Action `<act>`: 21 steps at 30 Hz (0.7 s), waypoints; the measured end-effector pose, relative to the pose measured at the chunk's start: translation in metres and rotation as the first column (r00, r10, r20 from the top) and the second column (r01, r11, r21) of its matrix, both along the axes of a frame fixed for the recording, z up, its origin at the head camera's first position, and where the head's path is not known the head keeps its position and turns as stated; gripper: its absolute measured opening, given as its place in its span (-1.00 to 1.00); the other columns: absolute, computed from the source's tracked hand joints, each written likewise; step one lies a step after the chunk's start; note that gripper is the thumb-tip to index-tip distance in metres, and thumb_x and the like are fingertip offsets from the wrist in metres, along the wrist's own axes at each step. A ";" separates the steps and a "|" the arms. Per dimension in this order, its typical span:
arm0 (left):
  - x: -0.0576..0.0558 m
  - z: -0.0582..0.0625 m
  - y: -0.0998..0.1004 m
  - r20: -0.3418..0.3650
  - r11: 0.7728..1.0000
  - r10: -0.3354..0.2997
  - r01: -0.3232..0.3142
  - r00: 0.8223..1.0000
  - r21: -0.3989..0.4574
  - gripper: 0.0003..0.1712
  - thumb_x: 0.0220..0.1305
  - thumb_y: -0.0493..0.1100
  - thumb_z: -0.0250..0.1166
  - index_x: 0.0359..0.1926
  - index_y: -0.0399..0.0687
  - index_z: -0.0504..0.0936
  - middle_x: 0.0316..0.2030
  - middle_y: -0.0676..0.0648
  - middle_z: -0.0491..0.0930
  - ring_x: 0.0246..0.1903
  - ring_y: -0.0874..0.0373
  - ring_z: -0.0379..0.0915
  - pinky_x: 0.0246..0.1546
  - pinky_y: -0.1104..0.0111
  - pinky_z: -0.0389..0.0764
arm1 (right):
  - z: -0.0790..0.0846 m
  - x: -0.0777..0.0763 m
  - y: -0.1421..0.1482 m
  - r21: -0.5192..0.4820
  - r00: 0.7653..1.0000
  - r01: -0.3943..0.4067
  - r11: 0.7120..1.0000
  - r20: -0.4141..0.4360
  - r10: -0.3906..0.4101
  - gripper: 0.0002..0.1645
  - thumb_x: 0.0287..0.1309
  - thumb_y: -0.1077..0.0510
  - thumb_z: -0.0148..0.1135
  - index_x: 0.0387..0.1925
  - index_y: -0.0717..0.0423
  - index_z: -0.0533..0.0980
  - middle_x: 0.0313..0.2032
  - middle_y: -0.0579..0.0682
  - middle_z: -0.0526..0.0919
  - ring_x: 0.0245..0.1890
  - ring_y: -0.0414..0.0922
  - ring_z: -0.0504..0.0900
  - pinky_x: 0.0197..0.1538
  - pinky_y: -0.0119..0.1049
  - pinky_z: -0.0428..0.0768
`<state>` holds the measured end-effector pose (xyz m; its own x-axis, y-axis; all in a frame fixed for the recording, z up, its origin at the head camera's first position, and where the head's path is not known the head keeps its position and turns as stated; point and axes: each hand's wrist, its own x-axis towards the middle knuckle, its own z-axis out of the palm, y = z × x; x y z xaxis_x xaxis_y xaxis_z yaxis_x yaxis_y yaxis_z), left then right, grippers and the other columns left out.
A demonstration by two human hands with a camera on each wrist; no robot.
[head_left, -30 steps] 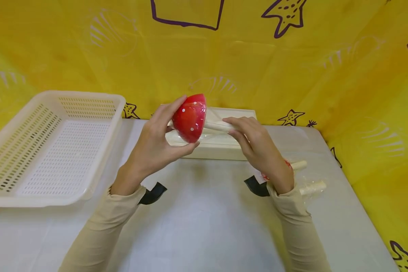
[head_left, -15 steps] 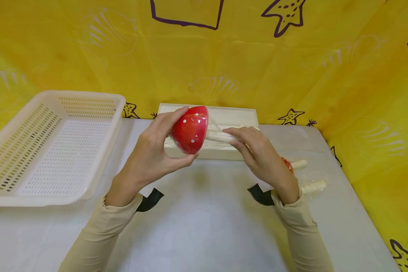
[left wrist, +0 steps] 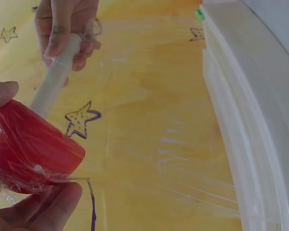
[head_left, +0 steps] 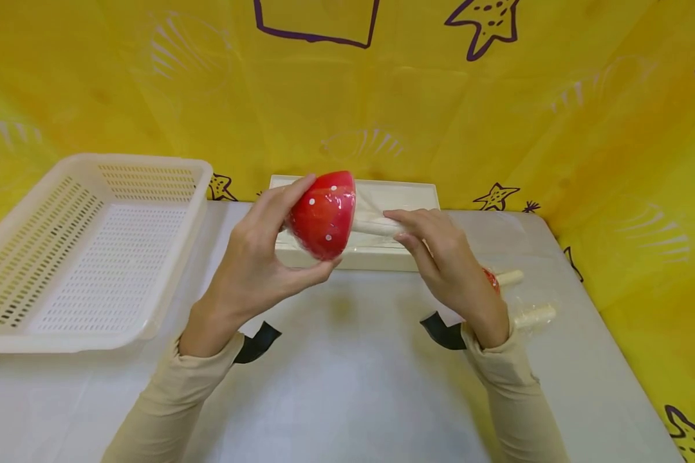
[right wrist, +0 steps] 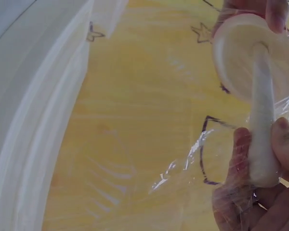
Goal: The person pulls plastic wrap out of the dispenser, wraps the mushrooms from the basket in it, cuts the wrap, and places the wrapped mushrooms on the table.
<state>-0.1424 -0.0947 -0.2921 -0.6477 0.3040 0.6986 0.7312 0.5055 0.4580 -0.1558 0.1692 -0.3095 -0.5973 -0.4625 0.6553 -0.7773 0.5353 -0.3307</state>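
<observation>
A toy mushroom with a white-dotted red cap and a pale stem lies sideways in the air, wrapped in shiny clear film. My left hand grips the cap, fingers on top and thumb underneath. Around the stem's end, the fingers and thumb of my right hand pinch it. The right wrist view shows the cap's cream underside and loose film over the right fingers. Behind the mushroom stands a long cream box, partly hidden by it.
A white perforated plastic basket stands at the left. Beside my right wrist lie a red-and-cream piece and a film-wrapped cream stem, both partly hidden by the arm. A yellow patterned cloth hangs behind the table.
The mushroom came down towards me, then rose slightly, with both hands still holding it. More of the cream box's back edge shows now than a second ago.
</observation>
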 end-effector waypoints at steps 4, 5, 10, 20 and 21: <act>0.003 -0.003 -0.001 0.056 0.999 -0.025 0.026 0.998 -0.025 0.07 -0.17 -0.10 0.66 0.38 -0.16 0.33 0.13 -0.19 0.51 0.06 0.07 0.47 -0.11 0.24 0.69 | -0.004 0.010 0.003 0.001 0.993 -0.007 1.000 0.118 0.006 -0.52 0.42 0.01 0.03 0.16 0.25 0.53 -0.09 0.13 0.69 -0.11 -0.01 0.60 0.06 -0.17 0.58; 0.003 -0.004 -0.002 0.078 0.999 -0.034 0.036 0.996 -0.034 0.08 -0.18 -0.09 0.66 0.39 -0.14 0.33 0.12 -0.18 0.51 0.06 0.08 0.47 -0.10 0.25 0.69 | -0.005 0.013 0.004 0.002 0.985 -0.007 1.000 0.171 0.007 -0.56 0.41 0.06 0.07 0.17 0.23 0.53 -0.04 0.11 0.69 -0.08 -0.04 0.59 0.07 -0.18 0.59; 0.006 -0.010 -0.006 0.235 0.993 -0.077 0.096 0.969 -0.072 0.13 -0.18 0.00 0.67 0.42 -0.06 0.31 0.14 -0.12 0.48 0.10 0.11 0.46 -0.02 0.25 0.69 | -0.011 0.024 0.009 0.011 0.925 -0.019 1.000 0.379 0.013 -0.59 0.33 0.29 0.16 0.19 0.14 0.52 0.04 0.00 0.67 -0.03 -0.14 0.58 0.11 -0.23 0.60; 0.008 -0.029 -0.010 0.466 0.967 -0.040 0.151 0.884 -0.205 0.09 -0.10 0.16 0.60 0.44 0.06 0.29 0.13 -0.07 0.48 0.02 0.09 0.51 0.00 0.14 0.66 | -0.038 0.033 0.013 0.058 0.797 -0.071 0.996 0.603 0.021 -0.67 0.45 0.16 0.03 0.16 0.11 0.50 -0.10 -0.07 0.62 -0.12 -0.14 0.53 0.01 -0.27 0.59; 0.009 -0.032 -0.010 0.484 0.964 -0.034 0.157 0.875 -0.216 0.09 -0.09 0.18 0.59 0.44 0.06 0.30 0.13 -0.07 0.48 0.02 0.09 0.52 0.00 0.15 0.65 | -0.040 0.034 0.013 0.066 0.780 -0.075 0.995 0.626 0.018 -0.67 0.46 0.14 0.02 0.15 0.10 0.50 -0.12 -0.07 0.61 -0.12 -0.13 0.53 0.01 -0.28 0.59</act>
